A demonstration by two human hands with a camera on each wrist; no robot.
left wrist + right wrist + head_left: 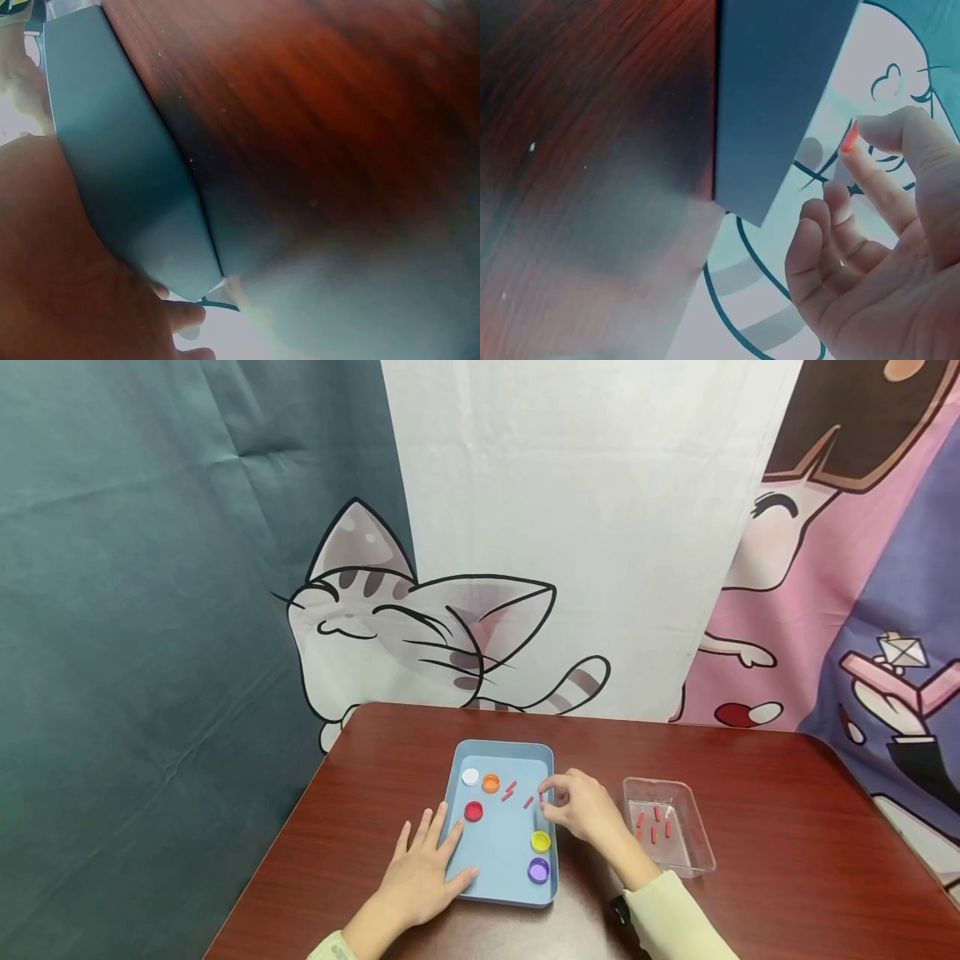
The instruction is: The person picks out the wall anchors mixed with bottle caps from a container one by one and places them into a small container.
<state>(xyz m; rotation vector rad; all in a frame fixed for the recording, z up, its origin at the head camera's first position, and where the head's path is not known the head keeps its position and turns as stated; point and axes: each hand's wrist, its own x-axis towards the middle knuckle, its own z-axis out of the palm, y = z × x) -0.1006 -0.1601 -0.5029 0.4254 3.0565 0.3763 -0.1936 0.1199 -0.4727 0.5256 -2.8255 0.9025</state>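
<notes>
My right hand [585,807] pinches a small red stick [850,139] between thumb and index finger, over the right side of a light blue tray [498,864]. The other fingers are bent and hold nothing. My left hand [422,870], fingers spread, rests on the tray's left edge. Three more red sticks [528,802] lie in the tray's upper half. Small round caps sit in it too: white [470,777], orange [491,783], red [473,811], yellow [541,842] and purple [538,871]. In the left wrist view, the tray's outer wall [135,165] runs beside the hand.
A clear plastic box [701,853] stands right of the tray, beyond my right forearm, with several red sticks [653,835] inside. Both stand on a reddish-brown wooden table [795,852]. Behind it hangs a curtain [600,510] printed with a cartoon cat.
</notes>
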